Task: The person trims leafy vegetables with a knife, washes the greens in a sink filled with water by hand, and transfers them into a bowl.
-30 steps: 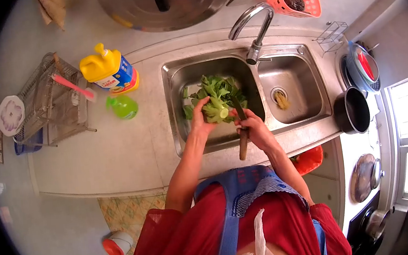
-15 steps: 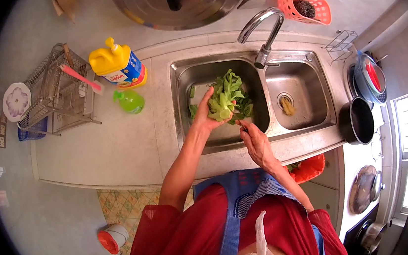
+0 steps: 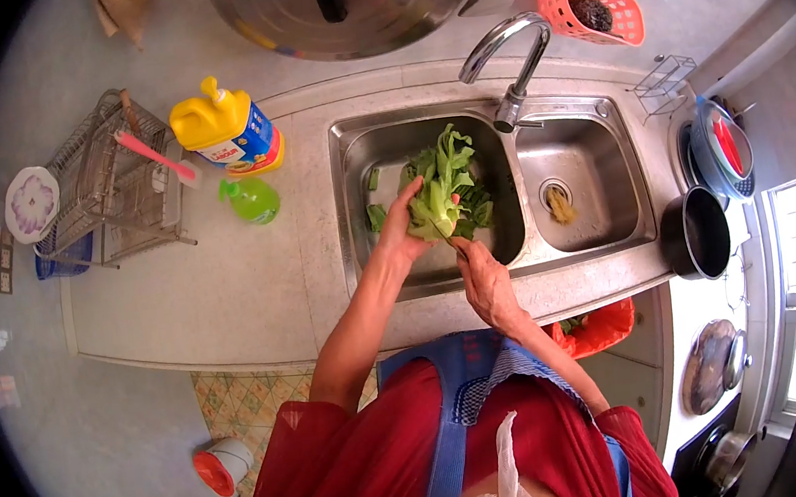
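My left hand is closed around a head of leafy greens above the left sink basin. Its pale green stem end points toward me, with the leaves spreading away. In my right hand is a small knife, its thin blade against the stem end; most of the handle is hidden by the fingers. Loose green leaves lie in the basin beneath the held head, and smaller leaf pieces rest near its left wall.
A chrome faucet rises behind the sink. The right basin has a yellowish clump at its drain. Left on the counter stand a yellow detergent jug, a green bottle and a wire dish rack. A black pot sits at right.
My right hand has shifted slightly left, bringing the knife against the stem end. The greens have turned a little in my left hand, their leaves now more upright.
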Tool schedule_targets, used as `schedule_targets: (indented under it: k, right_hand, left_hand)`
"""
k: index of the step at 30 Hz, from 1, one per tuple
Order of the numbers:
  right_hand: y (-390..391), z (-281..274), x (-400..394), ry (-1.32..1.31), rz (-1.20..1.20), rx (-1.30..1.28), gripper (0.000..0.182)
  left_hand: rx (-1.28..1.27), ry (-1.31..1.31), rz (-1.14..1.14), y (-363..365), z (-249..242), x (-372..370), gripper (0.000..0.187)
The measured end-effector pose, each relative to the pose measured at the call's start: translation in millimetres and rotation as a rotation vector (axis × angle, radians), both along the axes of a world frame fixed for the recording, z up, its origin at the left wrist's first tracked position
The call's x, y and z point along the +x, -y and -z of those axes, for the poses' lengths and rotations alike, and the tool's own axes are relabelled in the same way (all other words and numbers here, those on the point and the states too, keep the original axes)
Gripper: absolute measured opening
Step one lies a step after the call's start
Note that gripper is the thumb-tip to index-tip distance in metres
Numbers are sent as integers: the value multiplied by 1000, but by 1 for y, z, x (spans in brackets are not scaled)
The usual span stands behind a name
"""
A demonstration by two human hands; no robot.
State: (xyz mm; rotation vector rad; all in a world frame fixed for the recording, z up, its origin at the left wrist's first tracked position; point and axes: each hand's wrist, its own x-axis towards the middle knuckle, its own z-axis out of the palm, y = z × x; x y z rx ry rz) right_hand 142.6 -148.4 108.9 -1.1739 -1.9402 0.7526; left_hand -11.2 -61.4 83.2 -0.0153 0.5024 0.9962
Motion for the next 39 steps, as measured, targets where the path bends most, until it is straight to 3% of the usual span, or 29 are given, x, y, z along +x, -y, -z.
schedule_targets:
  k: [10,15,19,21,25,27,31,33,39]
  right_hand:
    - [0,0,-6,112,74,-30,16]
    - [6,-2,-7,194,84,-91,18]
    - [-4,-1,-6,245,56,-23,24]
    - [-11,0,-7,164,7,107,31]
    - [-16,18,-3,181,-9,164,40]
    - [-17,26,0,224,-18,61,41]
    - [-15,27,3,271,-44,90,41]
    - [-16,22,2,305,-58,139,33]
    - [-21,31,1,465,-61,47,24]
  left_hand:
    - [131,-185,-144,16,-12,-3,35]
    - [248,-486,-215,24,-13,2,41]
    - [259,-321,-120,27,-27,-1,34]
    - [245,-90,4,31,-29,-1,35]
    - [242,-44,24,30,-21,1,43]
    - [258,-202,-42,32,-27,1,45]
    - [300,-301,-71,34,-27,0,45]
    - [265,-42,42,33,-28,-3,46]
    - [261,28,64,32,-25,-6,51]
